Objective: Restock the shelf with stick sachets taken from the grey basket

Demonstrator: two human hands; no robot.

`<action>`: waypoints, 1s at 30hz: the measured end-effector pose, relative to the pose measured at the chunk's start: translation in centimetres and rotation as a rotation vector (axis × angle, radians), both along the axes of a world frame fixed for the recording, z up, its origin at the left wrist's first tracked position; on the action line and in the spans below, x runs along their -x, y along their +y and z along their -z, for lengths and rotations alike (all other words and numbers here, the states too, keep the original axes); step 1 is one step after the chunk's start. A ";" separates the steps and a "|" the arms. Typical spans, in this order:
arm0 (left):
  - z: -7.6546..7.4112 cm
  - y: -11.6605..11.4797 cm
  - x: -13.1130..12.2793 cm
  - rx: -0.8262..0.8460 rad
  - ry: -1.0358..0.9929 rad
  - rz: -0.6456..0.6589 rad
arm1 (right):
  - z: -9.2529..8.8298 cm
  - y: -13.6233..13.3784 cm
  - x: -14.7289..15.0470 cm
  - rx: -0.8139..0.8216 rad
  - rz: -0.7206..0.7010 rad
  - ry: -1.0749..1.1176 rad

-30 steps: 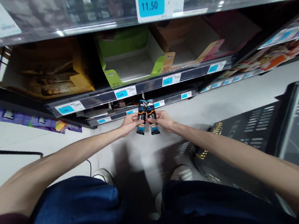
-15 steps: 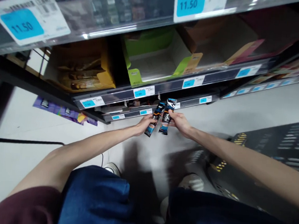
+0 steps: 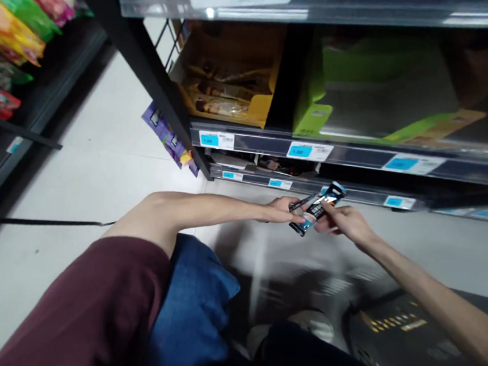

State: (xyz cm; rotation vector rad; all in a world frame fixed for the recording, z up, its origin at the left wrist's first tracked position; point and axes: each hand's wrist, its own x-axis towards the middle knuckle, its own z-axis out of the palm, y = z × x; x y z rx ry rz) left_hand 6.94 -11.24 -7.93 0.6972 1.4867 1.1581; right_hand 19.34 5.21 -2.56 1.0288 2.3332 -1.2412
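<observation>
Left hand (image 3: 283, 210) and right hand (image 3: 346, 221) pinch packets (image 3: 318, 209), which partly hide the lower shelf (image 3: 256, 179); a basket (image 3: 442, 360) stands at right.

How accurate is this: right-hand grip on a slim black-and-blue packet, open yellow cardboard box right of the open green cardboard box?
Wrong side: head view shows the yellow box left of the green box. The right-hand grip does hold the packet.

The dark shelf (image 3: 268, 143) carries an open yellow box (image 3: 259, 110) and, to its right, a green box (image 3: 312, 120).
</observation>
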 end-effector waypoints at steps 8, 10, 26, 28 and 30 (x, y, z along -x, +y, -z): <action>0.0 -0.3 0.0 0.065 0.355 0.109 | -1.4 1.8 -0.2 -0.779 -0.740 0.211; -0.1 -0.2 0.2 0.046 0.397 0.121 | -1.1 1.6 -0.1 -0.680 -0.886 0.283; -4.1 -5.1 0.5 -0.407 0.711 0.467 | -3.7 2.6 3.9 -0.518 -0.645 -0.039; -3.6 -6.4 -0.2 -0.422 0.592 0.635 | -4.7 1.1 5.5 -0.587 -0.617 -0.017; -2.7 -7.7 -1.2 -0.326 0.437 0.762 | -5.4 -1.3 7.1 -0.634 -0.642 0.002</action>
